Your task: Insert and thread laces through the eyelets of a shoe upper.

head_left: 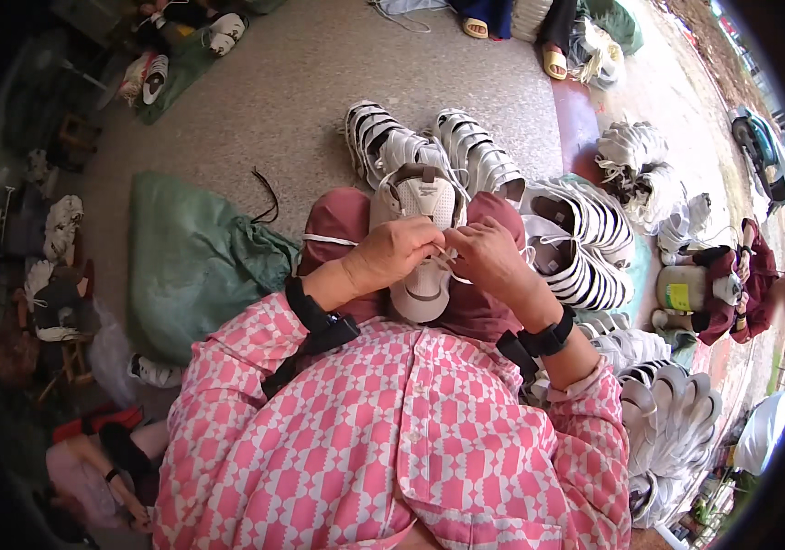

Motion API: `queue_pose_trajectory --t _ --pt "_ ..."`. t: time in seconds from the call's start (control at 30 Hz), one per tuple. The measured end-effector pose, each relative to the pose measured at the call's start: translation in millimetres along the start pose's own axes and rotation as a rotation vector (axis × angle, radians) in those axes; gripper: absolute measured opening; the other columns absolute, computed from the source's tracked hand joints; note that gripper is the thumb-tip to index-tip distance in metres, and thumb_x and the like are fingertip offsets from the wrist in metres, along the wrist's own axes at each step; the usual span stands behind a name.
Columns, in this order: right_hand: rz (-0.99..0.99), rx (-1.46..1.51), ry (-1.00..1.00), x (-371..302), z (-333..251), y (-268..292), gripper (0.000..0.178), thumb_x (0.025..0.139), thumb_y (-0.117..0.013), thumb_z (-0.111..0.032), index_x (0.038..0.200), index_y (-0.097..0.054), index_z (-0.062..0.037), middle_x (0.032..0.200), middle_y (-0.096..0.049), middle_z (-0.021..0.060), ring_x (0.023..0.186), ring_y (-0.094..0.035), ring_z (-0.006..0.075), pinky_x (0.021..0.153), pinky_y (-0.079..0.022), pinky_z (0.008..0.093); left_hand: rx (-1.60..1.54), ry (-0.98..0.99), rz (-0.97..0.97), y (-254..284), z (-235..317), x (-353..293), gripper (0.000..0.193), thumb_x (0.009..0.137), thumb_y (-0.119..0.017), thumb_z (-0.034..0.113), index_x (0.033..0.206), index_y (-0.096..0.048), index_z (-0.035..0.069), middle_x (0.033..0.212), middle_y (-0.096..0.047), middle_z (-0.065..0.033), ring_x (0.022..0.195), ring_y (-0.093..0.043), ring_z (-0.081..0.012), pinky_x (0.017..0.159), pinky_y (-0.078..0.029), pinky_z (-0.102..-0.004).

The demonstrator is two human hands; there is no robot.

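A cream and white sneaker [408, 304] rests between my maroon-trousered knees, its brown-edged tongue pointing away from me. Above its front part, my left hand [392, 252] and my right hand [491, 259] meet, fingertips nearly touching. Both are closed in a pinch on a white shoelace [447, 269]; a loose end hangs below the fingers. Exactly how the lace is looped is hidden by the fingers. Another length of white lace [328, 240] lies across my left knee. Just beyond the knees stand striped rows of nested white shoes [477, 151].
More nested shoes [585, 243] lie by my right knee, with further bundles [672, 412] at lower right. A green sack [195, 266] lies on the speckled floor [301, 92] at my left. Other people sit along both sides; sandalled feet [554, 62] show at the far end.
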State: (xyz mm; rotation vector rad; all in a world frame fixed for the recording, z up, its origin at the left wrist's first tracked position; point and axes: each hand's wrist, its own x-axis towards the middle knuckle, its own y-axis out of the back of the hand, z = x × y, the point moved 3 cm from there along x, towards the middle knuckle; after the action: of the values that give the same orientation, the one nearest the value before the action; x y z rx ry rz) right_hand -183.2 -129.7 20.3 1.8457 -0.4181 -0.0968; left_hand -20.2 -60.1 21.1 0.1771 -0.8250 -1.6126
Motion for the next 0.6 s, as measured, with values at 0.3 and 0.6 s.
queue_pose_trajectory --t 0.3,0.6 --pt "0.177 0.1 0.1 -10 12 -4 0.017 0.076 -0.07 -0.018 0.085 -0.056 -0.0121 0.073 -0.059 0.0033 0.071 -0.061 0.0209 0.074 -0.042 0.0344 0.11 0.043 -0.053 -8 -7 4 0.011 0.082 -0.067 0.012 0.091 -0.068 0.005 0.083 -0.056 -0.0116 0.079 -0.061 -0.0302 0.07 -0.048 -0.0384" --pt "0.296 0.017 0.095 -13 10 -7 0.019 0.075 -0.071 -0.019 0.083 -0.056 -0.0131 0.069 -0.054 0.0017 0.068 -0.056 0.0189 0.073 -0.041 0.0328 0.14 0.105 -0.24 -8 -7 15 0.011 0.082 -0.067 0.013 0.09 -0.071 0.007 0.084 -0.057 -0.0116 0.082 -0.061 -0.0317 0.072 -0.049 -0.0403"
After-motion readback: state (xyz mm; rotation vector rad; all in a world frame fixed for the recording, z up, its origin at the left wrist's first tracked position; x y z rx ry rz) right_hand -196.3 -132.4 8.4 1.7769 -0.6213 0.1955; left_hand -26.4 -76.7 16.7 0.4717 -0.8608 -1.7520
